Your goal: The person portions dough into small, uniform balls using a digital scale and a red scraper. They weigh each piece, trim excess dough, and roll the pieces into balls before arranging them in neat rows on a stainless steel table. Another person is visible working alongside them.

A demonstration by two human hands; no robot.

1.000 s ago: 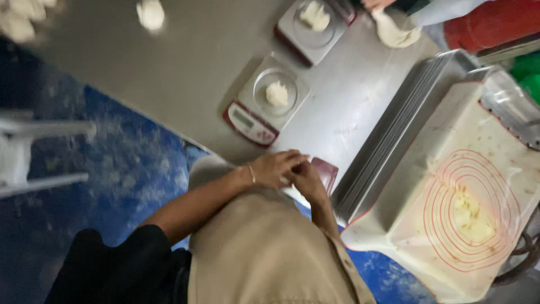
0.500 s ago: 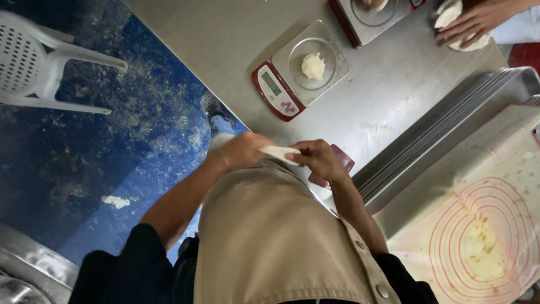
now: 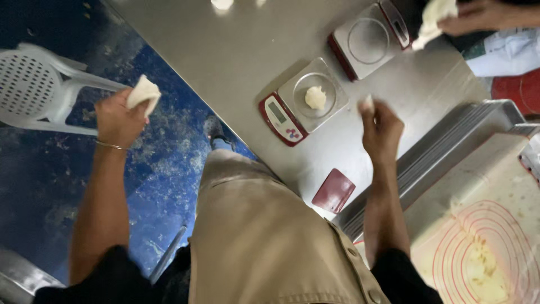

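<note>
My left hand (image 3: 117,119) is raised out over the blue floor, closed on a large lump of pale dough (image 3: 143,91). My right hand (image 3: 380,125) hovers above the steel table (image 3: 236,50), pinching a small bit of dough (image 3: 367,103) at the fingertips. Just to its left stands a red kitchen scale (image 3: 299,102) with a small piece of dough (image 3: 315,97) on its round plate.
A second scale (image 3: 367,40) sits further back with a bare plate. Another person's hand (image 3: 478,14) holds dough at the top right. A dark red scraper (image 3: 333,190) lies by the table edge, stacked metal trays (image 3: 444,152) and a ringed baking mat (image 3: 484,253) on the right, a white plastic chair (image 3: 39,90) on the left.
My hands were together in front of my body on one lump of dough. They have pulled apart: the left swung out left with the big piece, the right reached toward the scale with a small bit.
</note>
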